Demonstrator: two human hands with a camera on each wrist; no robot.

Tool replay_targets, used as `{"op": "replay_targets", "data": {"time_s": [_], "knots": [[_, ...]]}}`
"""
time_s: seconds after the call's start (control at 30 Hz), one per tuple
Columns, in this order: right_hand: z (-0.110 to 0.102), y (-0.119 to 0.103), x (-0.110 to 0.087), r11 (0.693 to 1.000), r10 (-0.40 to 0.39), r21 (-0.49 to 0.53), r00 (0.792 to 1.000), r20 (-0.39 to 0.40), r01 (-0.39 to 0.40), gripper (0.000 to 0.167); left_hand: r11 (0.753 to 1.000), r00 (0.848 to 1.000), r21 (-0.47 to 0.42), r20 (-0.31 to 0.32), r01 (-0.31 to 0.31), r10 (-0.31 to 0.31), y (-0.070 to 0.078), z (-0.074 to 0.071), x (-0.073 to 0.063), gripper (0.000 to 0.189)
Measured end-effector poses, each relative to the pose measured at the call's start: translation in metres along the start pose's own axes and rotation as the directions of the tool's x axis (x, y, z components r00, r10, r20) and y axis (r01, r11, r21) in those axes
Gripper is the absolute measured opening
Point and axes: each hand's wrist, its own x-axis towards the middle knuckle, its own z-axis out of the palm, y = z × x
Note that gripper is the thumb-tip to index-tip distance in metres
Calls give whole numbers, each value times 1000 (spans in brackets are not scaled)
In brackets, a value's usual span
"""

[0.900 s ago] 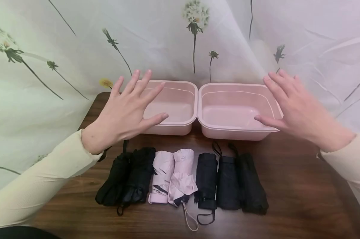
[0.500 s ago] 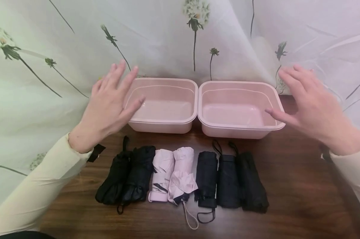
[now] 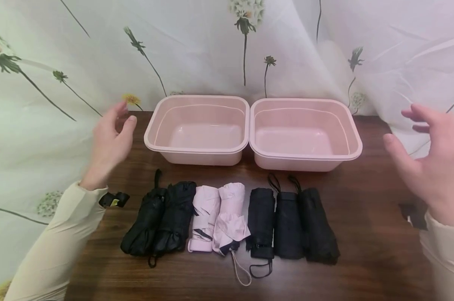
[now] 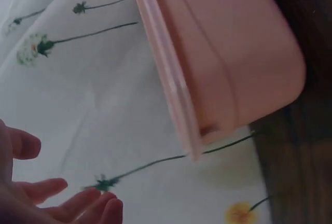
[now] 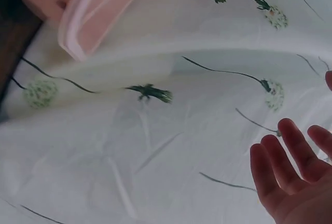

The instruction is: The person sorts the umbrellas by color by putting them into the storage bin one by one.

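Two pink plastic tubs, the left tub point(image 3: 200, 158) and the right tub point(image 3: 298, 164), stand side by side at the back of the table. In front of them lies a row of folded umbrellas: two black ones point(image 3: 174, 217) at the left, two pale pink ones point(image 3: 232, 209) in the middle, and black ones point(image 3: 288, 225) at the right. My left hand point(image 3: 111, 142) hovers left of the left tub, fingers relaxed, holding nothing. Well to the right of the right tub is my right hand point(image 3: 437, 159), its fingers loosely bent and apart from everything.
A white curtain point(image 3: 196, 46) printed with dandelions hangs behind the dark wooden table point(image 3: 373, 234). Wrist loops stick out from several umbrellas, including a pale cord point(image 3: 242, 271) toward the front edge.
Both hands have moved apart and outward from over the tubs, the left hand to the left and the right hand to the right. Tubs and umbrellas have stayed put.
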Motion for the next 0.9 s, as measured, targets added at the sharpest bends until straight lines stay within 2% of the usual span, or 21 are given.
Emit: {"op": "replay_targets", "data": {"time_s": [0.1,0.2,0.27,0.33,0.43,0.47,0.57,0.63,0.67,0.7,0.83,0.9], "knots": [[2,10,-18,998,57,23,998,21,-57,54,994,991,-13,72,112,-111,-16,3,0,56],[4,20,-39,992,122,15,987,102,-124,51,965,960,-99,169,242,-223,-33,11,1,61],[6,23,-54,982,188,2,966,177,-191,55,919,925,-189,233,345,-299,-43,16,1,62],[8,25,-67,969,244,-26,936,254,-246,58,852,891,-296,287,431,-351,-52,21,2,62],[13,23,-87,941,336,-94,864,375,-325,60,729,851,-448,362,517,-381,-60,25,1,60],[14,22,-93,933,357,-118,837,415,-339,61,671,838,-507,390,541,-381,-61,26,1,58],[18,20,-110,910,409,-179,745,527,-373,64,536,806,-603,461,591,-370,-64,26,1,46],[21,18,-120,895,435,-205,682,588,-395,68,457,789,-643,500,615,-358,-65,27,3,35],[22,18,-124,889,444,-215,654,612,-403,70,427,781,-654,516,624,-351,-65,27,4,30],[24,17,-128,883,454,-223,627,633,-414,72,416,775,-654,529,632,-346,-65,28,5,26],[29,13,-141,852,497,-282,510,703,-441,82,342,751,-669,576,660,-322,-67,27,9,22],[31,11,-146,842,508,-302,468,723,-446,85,299,742,-679,596,670,-307,-69,27,10,23]]}}
